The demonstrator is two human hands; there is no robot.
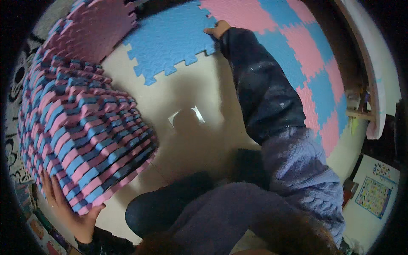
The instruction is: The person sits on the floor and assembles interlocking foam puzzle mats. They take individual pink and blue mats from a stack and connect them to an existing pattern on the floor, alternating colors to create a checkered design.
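A blue interlocking foam floor tile (173,38) with toothed edges lies at the top centre, close to the joined pink and blue foam mat (298,54). My right hand (220,28) grips its right edge, thumb on the upper face and the other fingers mostly hidden. At the left leans a tall stack of pink and blue foam tiles (89,127), its toothed edges facing me. My left hand (68,207) clasps the stack's near lower corner, fingers on its outer side and thumb by the pink end tile. A pink tile face (95,32) shows at the stack's far end.
Shiny pale floor (188,134) lies between the stack and the mat. My knee (165,200) is close to the stack. Along the right runs a white-edged piece of furniture (376,79). A colourful chart (374,196) is at the lower right, and patterned grey fabric (19,95) at the far left.
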